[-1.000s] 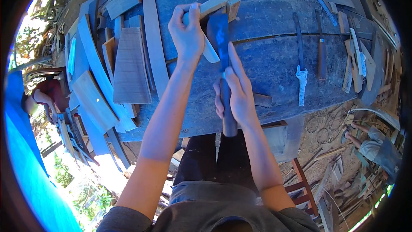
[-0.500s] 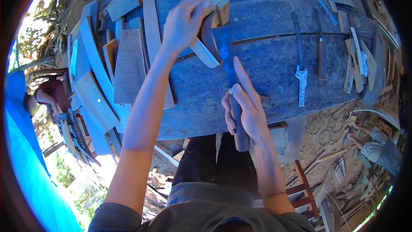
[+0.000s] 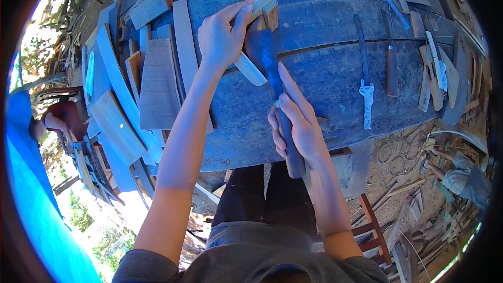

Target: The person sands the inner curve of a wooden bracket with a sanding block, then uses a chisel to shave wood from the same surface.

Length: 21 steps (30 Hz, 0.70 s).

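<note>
My left hand is closed around a pale wooden piece near the bench's middle. A squared brown end shows beside its top, and a pale wooden strip sticks out below my wrist. In my right hand is a broad-bladed knife, gripped by its dark round handle with the index finger stretched along the blade. The blade points up and away from me, its wide end overlapping the wood just below my left fingers.
Boards and curved slats lie along the left of the blue-looking bench. To the right are a cloth-wrapped tool, a wooden-handled tool and wood pieces. People work at far left and far right.
The blade has shifted slightly left, over the wood, and my right hand has moved a little up and left with it. My left hand keeps its hold on the wood.
</note>
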Tool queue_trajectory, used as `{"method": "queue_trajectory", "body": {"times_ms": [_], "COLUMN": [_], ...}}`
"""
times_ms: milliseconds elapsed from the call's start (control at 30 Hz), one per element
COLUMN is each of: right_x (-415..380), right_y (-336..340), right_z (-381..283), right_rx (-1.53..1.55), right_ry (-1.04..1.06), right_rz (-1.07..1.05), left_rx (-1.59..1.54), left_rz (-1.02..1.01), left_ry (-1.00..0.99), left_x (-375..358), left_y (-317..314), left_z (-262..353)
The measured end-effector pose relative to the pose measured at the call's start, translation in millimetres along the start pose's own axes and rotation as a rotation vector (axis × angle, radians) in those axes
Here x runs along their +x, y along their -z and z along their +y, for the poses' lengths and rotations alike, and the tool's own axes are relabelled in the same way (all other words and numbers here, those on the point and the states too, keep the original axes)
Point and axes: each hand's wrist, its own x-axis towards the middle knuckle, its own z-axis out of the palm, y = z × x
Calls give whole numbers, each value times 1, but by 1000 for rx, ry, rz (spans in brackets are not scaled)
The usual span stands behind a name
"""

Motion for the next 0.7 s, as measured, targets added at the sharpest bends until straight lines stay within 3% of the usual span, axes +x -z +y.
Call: {"method": "queue_trajectory", "body": {"times_ms": [500,700], "right_x": [10,-8], "right_y": [-4,4], "right_z": [1,2], "right_rx": [-78,-22], "right_ry": [58,-41], "right_rz": [56,-5], "left_rx": [-40,-61], "left_rz": [-33,-24], "left_ry": [45,-57], "left_x": [0,-4], "left_y": [0,-2], "left_z": [0,-1]}}
